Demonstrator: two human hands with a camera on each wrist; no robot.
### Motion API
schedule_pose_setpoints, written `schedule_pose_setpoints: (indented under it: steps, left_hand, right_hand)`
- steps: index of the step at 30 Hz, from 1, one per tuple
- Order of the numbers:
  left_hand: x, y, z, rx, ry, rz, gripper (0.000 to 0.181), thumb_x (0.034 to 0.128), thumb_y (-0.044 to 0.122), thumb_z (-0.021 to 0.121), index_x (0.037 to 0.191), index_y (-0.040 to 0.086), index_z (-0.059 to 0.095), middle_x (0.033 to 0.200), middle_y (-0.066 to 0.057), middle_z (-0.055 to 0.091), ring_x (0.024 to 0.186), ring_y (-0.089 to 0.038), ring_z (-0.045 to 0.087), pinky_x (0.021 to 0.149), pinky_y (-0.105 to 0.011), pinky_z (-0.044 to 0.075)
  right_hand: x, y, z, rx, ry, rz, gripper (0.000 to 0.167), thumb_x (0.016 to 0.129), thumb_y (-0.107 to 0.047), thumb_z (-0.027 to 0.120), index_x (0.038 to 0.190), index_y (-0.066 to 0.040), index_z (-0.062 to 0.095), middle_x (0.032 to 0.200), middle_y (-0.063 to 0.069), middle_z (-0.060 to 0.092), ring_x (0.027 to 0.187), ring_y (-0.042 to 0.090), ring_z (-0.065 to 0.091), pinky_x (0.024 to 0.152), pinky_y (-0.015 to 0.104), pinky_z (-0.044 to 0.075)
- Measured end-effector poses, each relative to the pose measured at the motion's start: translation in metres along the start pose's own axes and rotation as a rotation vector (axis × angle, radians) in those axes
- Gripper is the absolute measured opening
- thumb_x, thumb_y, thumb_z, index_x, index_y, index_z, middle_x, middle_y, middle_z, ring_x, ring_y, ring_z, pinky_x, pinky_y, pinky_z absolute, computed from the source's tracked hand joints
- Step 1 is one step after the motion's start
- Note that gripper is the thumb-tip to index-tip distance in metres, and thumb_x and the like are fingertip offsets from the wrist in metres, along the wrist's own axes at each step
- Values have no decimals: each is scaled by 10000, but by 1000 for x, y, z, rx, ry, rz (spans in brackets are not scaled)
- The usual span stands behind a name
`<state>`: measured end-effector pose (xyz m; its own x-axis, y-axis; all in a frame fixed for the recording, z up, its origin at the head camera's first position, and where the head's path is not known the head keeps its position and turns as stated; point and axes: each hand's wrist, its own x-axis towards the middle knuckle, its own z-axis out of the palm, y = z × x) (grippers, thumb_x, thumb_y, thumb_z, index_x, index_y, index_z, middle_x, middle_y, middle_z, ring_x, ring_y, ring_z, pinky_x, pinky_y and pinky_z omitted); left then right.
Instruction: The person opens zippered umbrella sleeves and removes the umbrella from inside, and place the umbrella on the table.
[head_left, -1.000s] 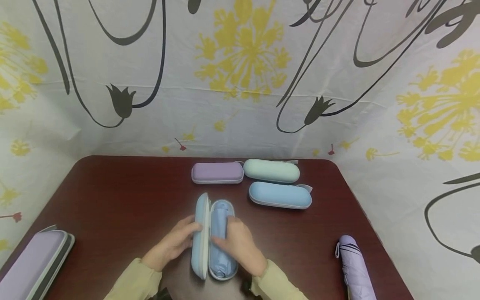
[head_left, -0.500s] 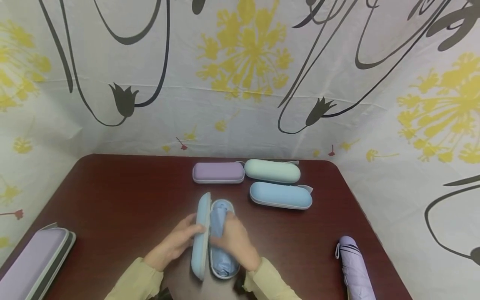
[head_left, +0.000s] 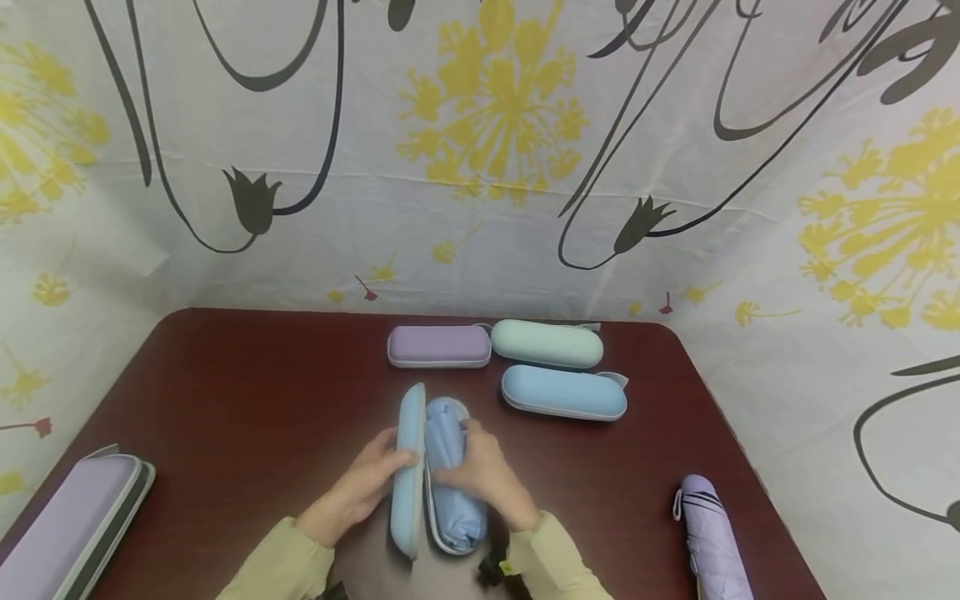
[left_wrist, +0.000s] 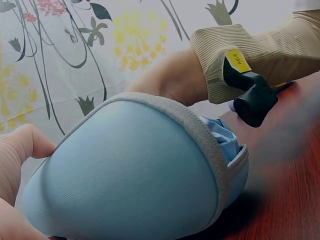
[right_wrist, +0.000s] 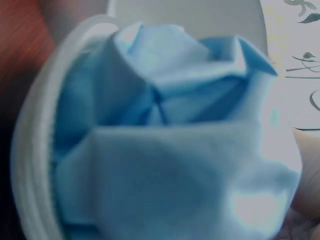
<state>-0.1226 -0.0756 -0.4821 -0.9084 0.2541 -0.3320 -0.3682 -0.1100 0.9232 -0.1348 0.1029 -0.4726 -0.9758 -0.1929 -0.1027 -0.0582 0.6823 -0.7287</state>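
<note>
Shows upward shift since the earlier frame of light-blue, rolled fabric bundle (head_left: 459, 517), now bulging from light-blue, elongated, pale-edged case (head_left: 407, 475) on dark-red, glossy desk (head_left: 300, 392). Finds right-hand grip (head_left: 483, 467) clamped on the bundle, left-hand grip (head_left: 367, 475) holding the case by its raised half. Risks snagging fabric on the edging if twisted, or tipping the case if held loosely. Notes small rectangular yellow label (left_wrist: 238, 61) with characters; cannot read them reliably. Sees no brand.
</note>
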Motion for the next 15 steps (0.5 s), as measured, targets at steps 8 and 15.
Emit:
schedule_pose_setpoints:
  steps: [8, 15]
  left_hand:
    - [-2, -1, -2, 19, 29, -26, 733, 805, 104, 581, 1414, -79, 215, 1329, -304, 395, 1187, -359, 432, 1017, -570, 300]
    - [-3, -2, -5, 30, 65, -27, 696, 810, 108, 592, 1397, -80, 269, 1294, -286, 451, 1147, -344, 479, 1002, -554, 332]
  right_hand:
    - [-4, 1, -8, 46, 20, -47, 799, 621, -195, 783, 1272, 90, 417, 1037, 203, 590, 844, 242, 579, 708, 370, 511]
    - [-15, 0, -17, 157, 124, -118, 704, 640, -170, 793, 1223, 49, 463, 941, 102, 581, 775, 161, 551, 641, 268, 494]
